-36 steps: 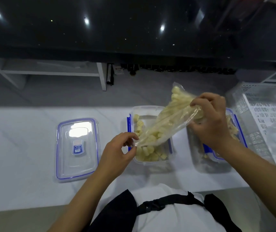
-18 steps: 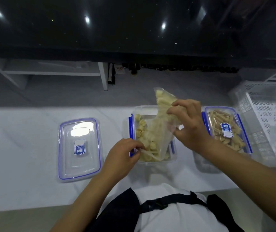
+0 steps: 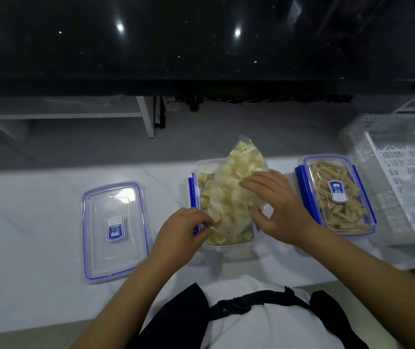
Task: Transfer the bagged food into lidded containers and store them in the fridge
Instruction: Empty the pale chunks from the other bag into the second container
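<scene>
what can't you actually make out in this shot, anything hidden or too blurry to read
- Head view: how full the open container is; the plastic bag and both hands cover most of it.
- Label print on the loose lid: too small and blurred.
- White basket: cut off by the right edge, contents unclear.
- Right hand: palm side hidden, so its hold on the bag is unsure.
- Fridge: not visible.

Left hand [image 3: 183, 229]: forearm enters from lower left, reaches forward, knuckles up, fingers [image 3: 205, 221] curled, tips pinched together on thin plastic edge. Right hand [image 3: 280, 210]: forearm enters from lower right, angled inward, palm down, fingers spread and nearly straight, laid flat, thumb pointing toward left hand. Hands near each other, apart.
</scene>
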A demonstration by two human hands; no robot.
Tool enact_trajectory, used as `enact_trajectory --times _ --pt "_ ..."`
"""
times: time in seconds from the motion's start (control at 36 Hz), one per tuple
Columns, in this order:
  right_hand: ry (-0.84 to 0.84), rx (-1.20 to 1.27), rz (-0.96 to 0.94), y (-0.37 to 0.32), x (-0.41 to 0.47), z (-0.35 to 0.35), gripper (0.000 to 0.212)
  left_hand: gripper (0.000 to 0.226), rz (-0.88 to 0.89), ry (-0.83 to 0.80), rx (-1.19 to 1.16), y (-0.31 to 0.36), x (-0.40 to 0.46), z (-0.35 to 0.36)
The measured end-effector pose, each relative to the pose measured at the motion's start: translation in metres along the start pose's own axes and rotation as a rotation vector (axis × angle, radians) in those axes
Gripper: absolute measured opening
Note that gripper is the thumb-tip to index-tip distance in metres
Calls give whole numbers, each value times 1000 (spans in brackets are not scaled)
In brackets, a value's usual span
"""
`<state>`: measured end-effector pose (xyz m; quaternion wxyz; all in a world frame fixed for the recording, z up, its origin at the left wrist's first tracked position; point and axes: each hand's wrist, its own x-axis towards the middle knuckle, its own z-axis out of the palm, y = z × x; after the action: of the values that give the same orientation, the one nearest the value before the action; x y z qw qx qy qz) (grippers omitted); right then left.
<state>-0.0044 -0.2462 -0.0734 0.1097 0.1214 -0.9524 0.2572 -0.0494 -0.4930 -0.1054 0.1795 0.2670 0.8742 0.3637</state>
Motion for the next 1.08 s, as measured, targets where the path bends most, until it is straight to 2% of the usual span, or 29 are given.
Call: enact_trajectory --times 0.11,0.17,0.25,0.39,0.64,0.78,0.94,1.08 --pt "247 130 315 4 8 -18 36 16 7 5 -15 -1 0 0" --pt "283 162 533 16 18 -26 35 16 12 2 -13 -1 0 0" --pt "157 305 822 41 33 -33 35 16 20 -7 1 -1 -1 0" --pt "-14 480 1018 66 55 -30 35 16 8 -24 3 -1 0 -1" --pt "-518 265 1150 75 92 -10 16 16 -5 -34 -3 -1 1 -1" --pt "-640 328 1246 83 103 -8 7 16 -13 -34 -8 -1 1 -2" --pt "-588 390 1286 95 102 -8 17 16 -10 -24 -31 -1 1 -1" --pt "-321 374 1215 93 96 -18 7 15 7 -3 -30 0 0 -2"
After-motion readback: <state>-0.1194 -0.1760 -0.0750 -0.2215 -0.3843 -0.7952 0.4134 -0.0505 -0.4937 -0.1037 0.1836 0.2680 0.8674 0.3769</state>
